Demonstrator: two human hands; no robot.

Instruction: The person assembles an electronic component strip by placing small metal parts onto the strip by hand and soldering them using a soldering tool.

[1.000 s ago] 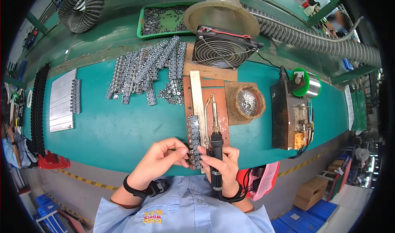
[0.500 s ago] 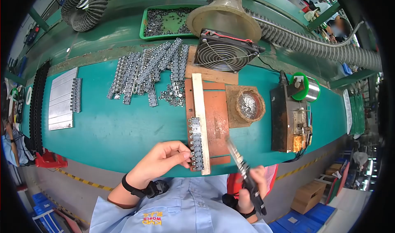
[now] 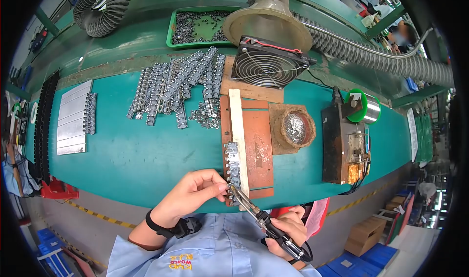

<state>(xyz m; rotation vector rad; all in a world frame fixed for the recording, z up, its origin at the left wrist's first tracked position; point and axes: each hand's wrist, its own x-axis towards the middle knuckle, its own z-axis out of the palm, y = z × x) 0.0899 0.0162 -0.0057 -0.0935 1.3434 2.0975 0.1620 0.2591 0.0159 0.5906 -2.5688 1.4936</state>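
A strip of small metal components (image 3: 232, 164) lies against a pale wooden bar (image 3: 236, 115) on a reddish-brown board (image 3: 258, 140). My left hand (image 3: 199, 189) pinches the strip's left edge near its lower end, thumb and forefinger together; the fingertips partly cover what they grip. In my right hand (image 3: 289, 229) is a soldering iron (image 3: 264, 221) with a black handle, held with the fingers wrapped round it. Its metal tip reaches up and left to the strip, close beside my left fingertips. Whether the tip touches a component I cannot tell.
Behind the board stand a black fan (image 3: 268, 66) and an extraction hood (image 3: 267, 22). Right of it are a round solder-flecked pot (image 3: 297, 128) and a box-shaped device (image 3: 334, 145) with a solder spool (image 3: 364, 107). More component strips (image 3: 171, 84) lie piled left, below a green tray (image 3: 171, 35).
My right hand has swung the soldering iron left and down, bringing its tip from over the board to the strip. My left hand stays almost in place.
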